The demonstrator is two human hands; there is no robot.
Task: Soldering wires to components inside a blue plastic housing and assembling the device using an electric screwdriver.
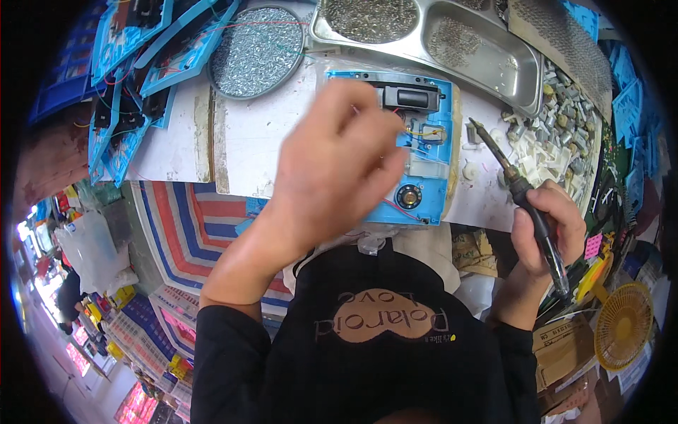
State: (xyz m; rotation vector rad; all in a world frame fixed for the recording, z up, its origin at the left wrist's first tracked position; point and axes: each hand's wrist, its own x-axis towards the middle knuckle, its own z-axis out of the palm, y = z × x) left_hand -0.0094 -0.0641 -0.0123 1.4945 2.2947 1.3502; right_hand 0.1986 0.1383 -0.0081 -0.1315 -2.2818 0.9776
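My left hand [335, 162] is over the left part of a light-blue plastic casing [439, 177], its fingers curled together and blurred by motion. Whatever its fingertips may hold is hidden. In the casing I see a black part [409, 97], a small round speaker [408, 197], a small module with yellow wire [432, 134] and thin red wires. To the right of the casing, my right hand [554, 226] is wrapped round the dark handle of a soldering iron [535, 212]. The iron's brownish tip points up and left, apart from the casing.
A round tray of small silvery screws [258, 53] stands behind on the left. Behind the casing is a steel tray [487, 60] with small metal parts. Blue casings with wires [127, 92] pile up at the left. Loose metal and white parts [558, 134] lie at the right.
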